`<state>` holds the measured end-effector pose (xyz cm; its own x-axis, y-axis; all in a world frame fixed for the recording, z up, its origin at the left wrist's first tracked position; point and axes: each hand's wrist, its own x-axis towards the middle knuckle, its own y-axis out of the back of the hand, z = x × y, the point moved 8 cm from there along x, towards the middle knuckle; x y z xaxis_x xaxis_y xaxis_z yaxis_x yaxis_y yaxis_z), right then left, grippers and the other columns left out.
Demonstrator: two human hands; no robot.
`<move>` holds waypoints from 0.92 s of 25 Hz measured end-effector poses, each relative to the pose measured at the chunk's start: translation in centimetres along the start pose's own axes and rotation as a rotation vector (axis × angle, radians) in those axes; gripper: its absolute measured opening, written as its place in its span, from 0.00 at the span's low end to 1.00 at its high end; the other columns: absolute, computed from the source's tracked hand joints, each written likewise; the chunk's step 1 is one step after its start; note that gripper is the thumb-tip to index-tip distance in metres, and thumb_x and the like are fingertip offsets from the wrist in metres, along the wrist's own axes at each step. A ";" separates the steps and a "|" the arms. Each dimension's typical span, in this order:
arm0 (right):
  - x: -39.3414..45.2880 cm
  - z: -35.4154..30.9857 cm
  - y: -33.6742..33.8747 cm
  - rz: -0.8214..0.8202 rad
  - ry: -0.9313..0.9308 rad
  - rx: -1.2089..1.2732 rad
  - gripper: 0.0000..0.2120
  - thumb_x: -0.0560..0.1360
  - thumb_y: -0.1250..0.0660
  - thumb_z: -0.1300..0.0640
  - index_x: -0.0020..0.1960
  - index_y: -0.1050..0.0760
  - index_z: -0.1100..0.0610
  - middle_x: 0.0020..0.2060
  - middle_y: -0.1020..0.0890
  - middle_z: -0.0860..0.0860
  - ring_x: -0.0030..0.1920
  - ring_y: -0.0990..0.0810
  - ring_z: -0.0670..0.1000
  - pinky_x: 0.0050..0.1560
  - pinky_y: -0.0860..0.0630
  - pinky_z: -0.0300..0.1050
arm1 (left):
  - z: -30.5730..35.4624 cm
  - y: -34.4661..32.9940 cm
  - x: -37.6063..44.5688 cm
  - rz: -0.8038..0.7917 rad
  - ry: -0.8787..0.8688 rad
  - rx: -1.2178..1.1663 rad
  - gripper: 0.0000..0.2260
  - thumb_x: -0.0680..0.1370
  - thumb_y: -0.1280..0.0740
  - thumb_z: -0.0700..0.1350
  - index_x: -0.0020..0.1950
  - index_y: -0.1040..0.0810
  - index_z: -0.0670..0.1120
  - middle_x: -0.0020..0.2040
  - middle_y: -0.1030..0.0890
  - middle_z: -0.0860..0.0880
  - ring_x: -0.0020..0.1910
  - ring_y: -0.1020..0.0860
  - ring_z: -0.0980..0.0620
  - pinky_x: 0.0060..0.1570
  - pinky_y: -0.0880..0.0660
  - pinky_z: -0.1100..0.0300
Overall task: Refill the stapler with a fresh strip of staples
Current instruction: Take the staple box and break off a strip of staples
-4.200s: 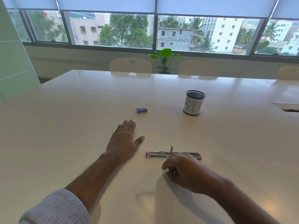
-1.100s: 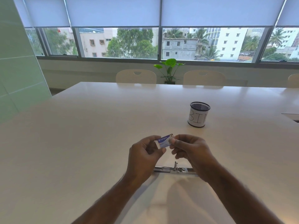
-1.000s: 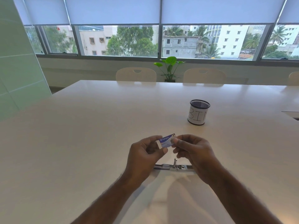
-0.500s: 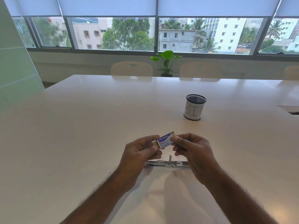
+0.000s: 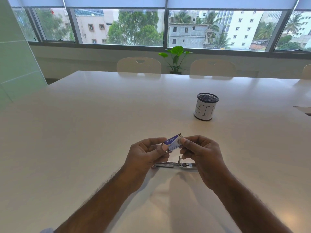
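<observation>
A small blue and white staple box (image 5: 173, 142) is held above the table between both hands. My left hand (image 5: 146, 154) pinches its left end, where an inner tray seems to stick out slightly. My right hand (image 5: 200, 153) pinches its right end with thumb and fingers. Below the hands the stapler (image 5: 175, 165) lies flat on the white table (image 5: 84, 132), opened out so its metal channel faces up. Both ends of the stapler are hidden behind my hands.
A black mesh cup (image 5: 205, 106) wrapped in paper marked "BIN" stands further back to the right. Cream chairs (image 5: 139, 65) and a potted plant (image 5: 175, 58) line the far edge under the windows. A recessed panel (image 5: 303, 111) sits at the right edge.
My left hand fetched the staple box from the middle of the table and both hands now hold it over the stapler. In the last second the grip has barely shifted.
</observation>
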<state>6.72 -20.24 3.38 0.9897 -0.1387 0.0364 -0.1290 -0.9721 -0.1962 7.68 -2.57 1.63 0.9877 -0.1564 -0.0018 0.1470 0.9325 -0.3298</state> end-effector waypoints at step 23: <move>-0.4 0.0 -0.1 0.035 -0.027 -0.015 0.04 0.72 0.29 0.62 0.41 0.18 0.64 0.33 0.17 0.58 0.32 0.23 0.52 0.32 0.22 0.42 | -1.3 0.0 0.3 -0.025 0.181 -0.126 0.15 0.74 0.42 0.29 0.49 0.17 0.35 0.46 0.15 0.33 0.35 0.17 0.42 0.35 0.18 0.58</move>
<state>6.36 -20.13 3.43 0.9858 -0.1680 0.0032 -0.1646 -0.9695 -0.1817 7.92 -3.01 0.38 0.9564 -0.2456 -0.1581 0.1525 0.8814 -0.4470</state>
